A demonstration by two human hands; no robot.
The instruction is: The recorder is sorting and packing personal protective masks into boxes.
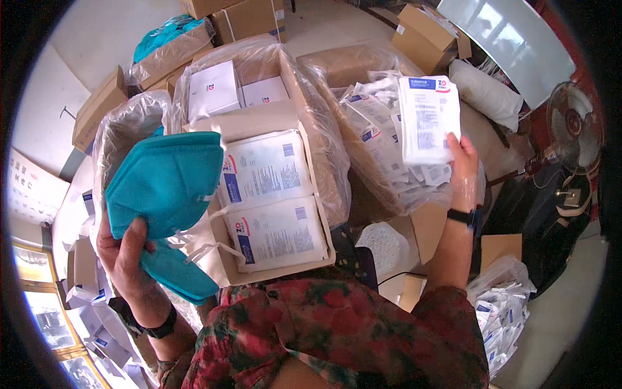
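My left hand (129, 253) is closed on teal face masks (165, 181), folded flat, with white ear loops dangling; one mask hangs below the fingers. Out to the right, my right hand (462, 159) pinches the lower corner of a white printed packet (427, 123) with a blue and red label. It is held up over a plastic-lined carton (346, 146) heaped with similar packets. Between my hands sits an open cardboard box (256, 123), where two stacks of white packets (278, 233) lie side by side. The masks and loops overlap its left edge.
Behind the open box, a plastic-lined carton holds white boxes (214, 87). More teal masks (167, 35) fill a carton at the back left. A bag of packets (499, 318) stands at lower right, a fan (573, 126) at far right. White cartons (107, 330) pile up at lower left.
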